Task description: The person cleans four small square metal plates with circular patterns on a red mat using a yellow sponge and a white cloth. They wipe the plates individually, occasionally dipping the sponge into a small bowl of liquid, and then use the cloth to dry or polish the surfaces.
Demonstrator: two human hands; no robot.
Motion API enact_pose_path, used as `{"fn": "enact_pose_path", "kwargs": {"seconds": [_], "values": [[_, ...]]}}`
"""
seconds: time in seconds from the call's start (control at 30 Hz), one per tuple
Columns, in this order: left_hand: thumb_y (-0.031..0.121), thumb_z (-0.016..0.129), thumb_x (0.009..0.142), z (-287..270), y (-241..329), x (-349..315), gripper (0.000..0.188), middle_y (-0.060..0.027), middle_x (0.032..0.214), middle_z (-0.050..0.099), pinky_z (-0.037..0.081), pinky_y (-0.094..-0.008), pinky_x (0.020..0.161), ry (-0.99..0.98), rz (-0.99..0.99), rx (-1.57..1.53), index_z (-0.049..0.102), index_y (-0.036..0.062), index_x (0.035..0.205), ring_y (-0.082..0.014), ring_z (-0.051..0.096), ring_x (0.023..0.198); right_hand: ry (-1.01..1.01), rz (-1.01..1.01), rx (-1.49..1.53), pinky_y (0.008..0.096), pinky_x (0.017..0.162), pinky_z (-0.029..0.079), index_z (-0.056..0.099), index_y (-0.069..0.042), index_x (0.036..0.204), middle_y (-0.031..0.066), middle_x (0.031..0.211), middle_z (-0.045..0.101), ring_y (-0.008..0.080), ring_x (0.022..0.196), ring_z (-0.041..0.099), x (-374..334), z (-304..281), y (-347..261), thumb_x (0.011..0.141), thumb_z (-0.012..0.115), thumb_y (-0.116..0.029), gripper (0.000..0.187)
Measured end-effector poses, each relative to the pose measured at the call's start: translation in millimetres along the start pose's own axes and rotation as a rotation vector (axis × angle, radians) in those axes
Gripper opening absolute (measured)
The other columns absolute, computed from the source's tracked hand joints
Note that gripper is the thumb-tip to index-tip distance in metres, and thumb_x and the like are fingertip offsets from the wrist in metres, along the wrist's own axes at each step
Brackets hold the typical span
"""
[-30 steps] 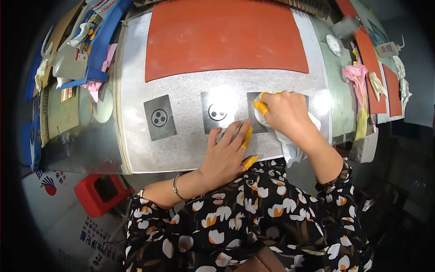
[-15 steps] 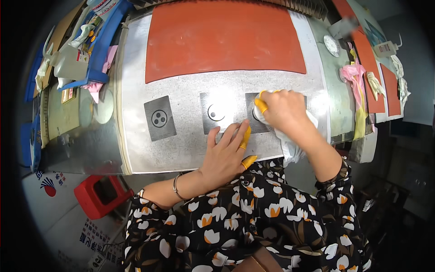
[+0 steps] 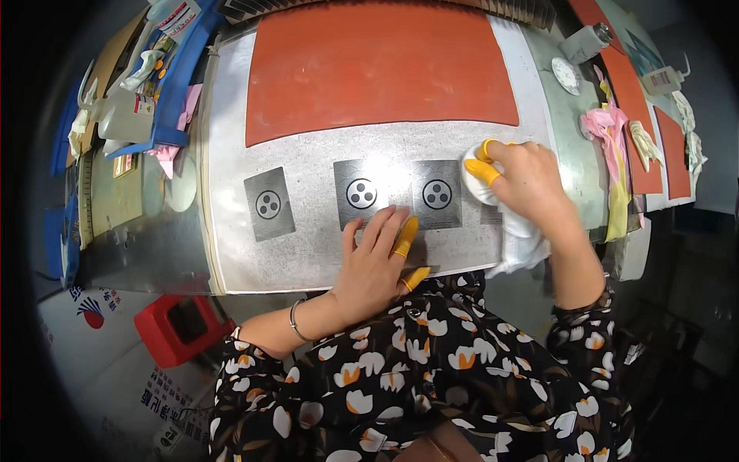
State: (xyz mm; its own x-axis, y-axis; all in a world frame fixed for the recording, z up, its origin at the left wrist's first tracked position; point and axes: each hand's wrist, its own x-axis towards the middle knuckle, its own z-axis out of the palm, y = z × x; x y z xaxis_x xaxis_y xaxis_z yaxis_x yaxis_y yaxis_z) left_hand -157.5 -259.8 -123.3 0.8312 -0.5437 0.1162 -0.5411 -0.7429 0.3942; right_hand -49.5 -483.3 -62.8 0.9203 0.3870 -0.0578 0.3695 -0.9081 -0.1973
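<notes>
My right hand point(image 3: 527, 179), yellow finger cots on its fingertips, is closed on a white cloth point(image 3: 525, 242). The bunched part presses at a dark grey plate point(image 3: 490, 217), mostly hidden beneath it. Left of that lies a third grey plate point(image 3: 436, 219), showing a black ring with three dots. My left hand point(image 3: 375, 250) lies with fingers apart on the near edge of a second such plate point(image 3: 344, 179); it wears yellow cots on thumb and index finger. Another ringed plate point(image 3: 262, 225), slightly turned, sits farther left, apart from both hands.
An orange-red mat point(image 3: 381, 69) covers the far part of the grey work surface point(image 3: 300, 266). On the right are a round white dish point(image 3: 566, 75), a bottle point(image 3: 586, 44) and pink cloth point(image 3: 604, 127). A blue tray point(image 3: 165, 115) with bottles stands left; a red stool point(image 3: 165, 346) is below.
My right hand has moved right with the cloth, off the third plate and onto the rightmost one. The third plate's ring now shows fully. My left hand has shifted slightly left.
</notes>
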Motion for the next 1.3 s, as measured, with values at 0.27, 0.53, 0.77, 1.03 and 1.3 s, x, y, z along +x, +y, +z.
{"fn": "enact_pose_path", "kwargs": {"seconds": [0.27, 0.53, 0.77, 1.03, 1.3], "values": [[0.030, 0.071, 0.067, -6.8, 8.8, 1.6, 0.059, -0.0083, 0.139, 0.037, 0.018, -0.0524, 0.099, -0.105, -0.027, 0.060, 0.054, 0.0006, 0.116, -0.0262, 0.033, 0.127, 0.046, -0.720, -0.006, 0.0405, 0.053, 0.045, 0.060, -0.006, 0.078, 0.0123, 0.064, 0.060, 0.0304, 0.065, 0.061, 55.5, -1.5, 17.8, 0.065, 0.063, -0.009, 0.014], [0.022, 0.073, 0.061, -4.8, 11.6, 2.5, 0.057, -0.0046, 0.139, 0.040, 0.017, -0.0548, 0.100, -0.092, -0.062, 0.096, 0.058, 0.0045, 0.113, -0.0244, 0.036, 0.127, -0.031, -1.094, 0.080, 0.0391, 0.055, 0.047, 0.060, -0.005, 0.064, 0.0126, 0.060, 0.058, 0.0288, 0.063, 0.061, 91.2, 22.2, -0.8, 0.066, 0.064, -0.013, 0.009], [0.028, 0.074, 0.062, -3.2, 12.6, 3.7, 0.055, -0.0045, 0.136, 0.043, 0.015, -0.0559, 0.103, -0.046, -0.051, 0.090, 0.060, 0.0049, 0.110, -0.0248, 0.039, 0.124, -0.022, -1.108, 0.076, 0.0388, 0.055, 0.047, 0.059, -0.007, 0.064, 0.0115, 0.062, 0.058, 0.0284, 0.064, 0.061, 92.0, 27.5, -3.1, 0.069, 0.062, -0.015, 0.010], [0.022, 0.075, 0.064, -1.8, 8.0, 4.0, 0.064, -0.0100, 0.134, 0.042, 0.019, -0.0520, 0.105, 0.042, -0.051, -0.058, 0.052, 0.0025, 0.120, -0.0267, 0.031, 0.131, 0.210, -0.612, 0.105, 0.0423, 0.060, 0.047, 0.061, -0.010, 0.082, 0.0110, 0.071, 0.062, 0.0304, 0.068, 0.061, 83.8, -11.5, 17.8, 0.078, 0.062, -0.031, 0.021], [0.006, 0.068, 0.072, -36.7, -60.3, -11.7, 0.051, -0.0149, 0.121, 0.053, 0.039, -0.0415, 0.095, 0.422, -0.185, -0.024, 0.052, 0.0031, 0.120, -0.0325, 0.050, 0.110, 0.026, 0.058, 0.143, 0.0327, 0.066, 0.041, 0.057, 0.002, 0.082, 0.0137, 0.074, 0.060, 0.0239, 0.070, 0.055, -15.3, -79.4, 87.6, 0.077, 0.064, -0.018, 0.022]]}}
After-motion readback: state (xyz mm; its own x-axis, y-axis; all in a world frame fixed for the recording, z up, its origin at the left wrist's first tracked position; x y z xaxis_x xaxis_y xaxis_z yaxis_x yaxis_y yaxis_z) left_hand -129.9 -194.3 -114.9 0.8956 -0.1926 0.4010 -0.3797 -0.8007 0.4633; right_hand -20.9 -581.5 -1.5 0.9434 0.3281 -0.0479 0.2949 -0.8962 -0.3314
